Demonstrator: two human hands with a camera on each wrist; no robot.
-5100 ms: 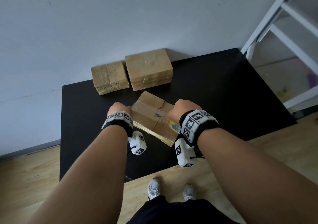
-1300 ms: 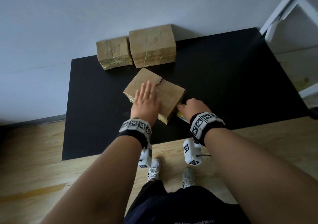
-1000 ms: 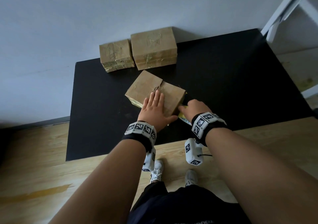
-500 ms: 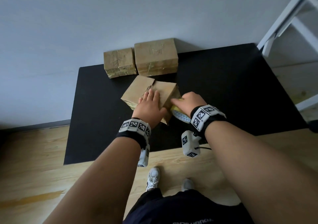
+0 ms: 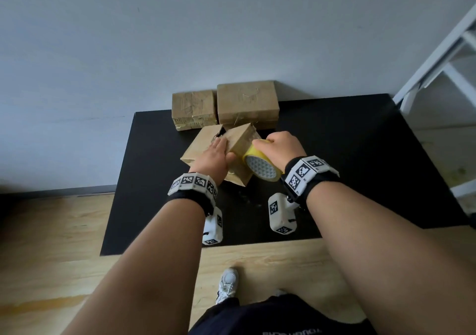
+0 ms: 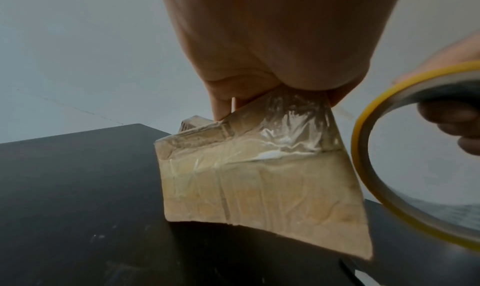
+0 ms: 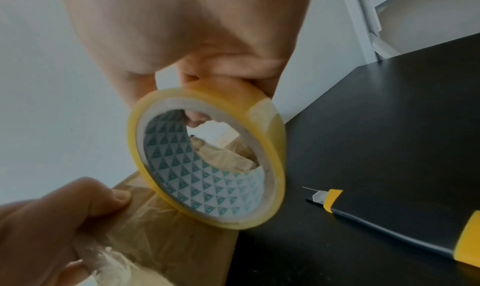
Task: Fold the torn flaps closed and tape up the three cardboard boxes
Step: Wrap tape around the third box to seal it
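I find the third cardboard box [image 5: 239, 141] near the middle of the black table [image 5: 360, 154], tipped up on one bottom edge. Its top flaps meet at a ragged tear, and wrinkled clear tape already covers its near side. My left hand [image 5: 212, 158] lies on the box top with fingers out along the flaps; the thumb presses the taped near side. My right hand [image 5: 280, 146] grips a yellow tape roll [image 5: 261, 167], fingers curled through its core, and holds it against the right end of the box. Two more cardboard boxes, a smaller one [image 5: 193, 108] and a larger one [image 5: 247, 102], sit side by side at the table's far edge against the wall. A black-and-yellow utility knife [image 7: 389, 218] lies on the table right of the roll.
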